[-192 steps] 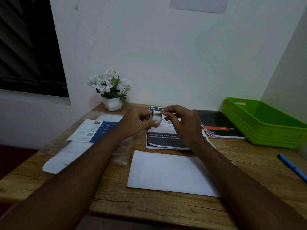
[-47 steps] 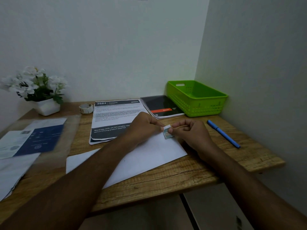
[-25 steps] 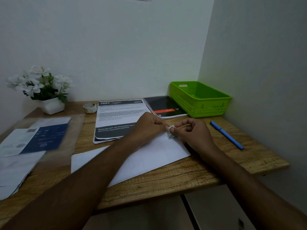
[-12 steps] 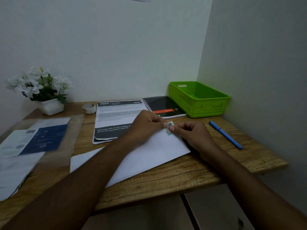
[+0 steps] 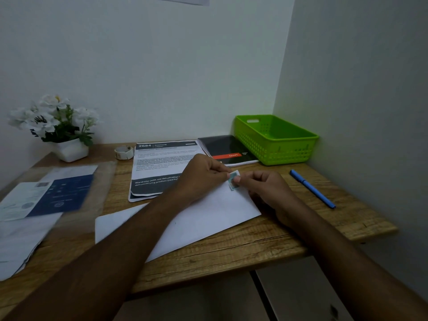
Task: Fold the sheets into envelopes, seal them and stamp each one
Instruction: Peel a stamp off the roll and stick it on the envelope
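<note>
The stamp [image 5: 233, 180] has come down: several seconds back both hands held it in the air over the printed sheet [image 5: 159, 167], well clear of the white envelope [image 5: 201, 218], and half a second ago it was still raised at the paper's edge. Now it sits at the envelope's far right corner, at about 1 o'clock on the paper, tilted rather than square. The left hand [image 5: 203, 174] pinches its upper left edge with curled fingers, and the right hand [image 5: 266, 188] pinches its right side between thumb and forefinger (neither has let go). The envelope lies skewed on the desk [image 5: 231, 251], its long edge running from 7 towards 2 o'clock. Whether the stamp is already stuck flat cannot be told. By my reading, this envelope is in its final step, and pressing and smoothing remain. The green basket [image 5: 278, 156] stands at 1 o'clock from the hands, the blue pen [image 5: 311, 188] at 3 o'clock.
</note>
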A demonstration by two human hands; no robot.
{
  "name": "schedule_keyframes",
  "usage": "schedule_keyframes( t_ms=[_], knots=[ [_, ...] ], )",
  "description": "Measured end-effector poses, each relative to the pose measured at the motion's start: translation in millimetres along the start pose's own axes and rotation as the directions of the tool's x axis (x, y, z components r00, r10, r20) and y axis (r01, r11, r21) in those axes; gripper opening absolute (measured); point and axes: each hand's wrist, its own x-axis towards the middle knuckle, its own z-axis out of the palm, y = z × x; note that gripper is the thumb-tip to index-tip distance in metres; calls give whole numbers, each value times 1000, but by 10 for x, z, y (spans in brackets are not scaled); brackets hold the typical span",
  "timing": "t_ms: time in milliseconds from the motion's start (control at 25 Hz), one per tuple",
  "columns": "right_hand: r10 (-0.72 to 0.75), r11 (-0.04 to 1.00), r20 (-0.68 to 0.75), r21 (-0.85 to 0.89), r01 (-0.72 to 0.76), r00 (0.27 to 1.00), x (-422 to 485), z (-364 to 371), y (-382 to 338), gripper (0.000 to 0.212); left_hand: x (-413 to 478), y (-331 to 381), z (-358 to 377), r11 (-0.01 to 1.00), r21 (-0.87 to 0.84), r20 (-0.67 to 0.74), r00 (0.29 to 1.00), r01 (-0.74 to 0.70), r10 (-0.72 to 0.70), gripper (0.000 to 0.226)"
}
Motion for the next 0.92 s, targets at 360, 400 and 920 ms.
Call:
schedule_keyframes(
  t_ms=[360, 400, 920],
  knots=[
    [-59, 998, -16, 6, 59, 998, 32, 30, 51, 24, -5, -23, 29, 999, 45, 4, 1000, -27, 27, 8],
    [-61, 998, -19, 5, 61, 998, 31, 33, 49, 24, -3, -28, 26, 999, 42, 8, 1000, -30, 29, 7],
    [-82, 996, -16, -45, 81, 997, -32, 54, 37, 21, 38, -32, 54, 994, 42, -14, 994, -105, 105, 5]
  ],
)
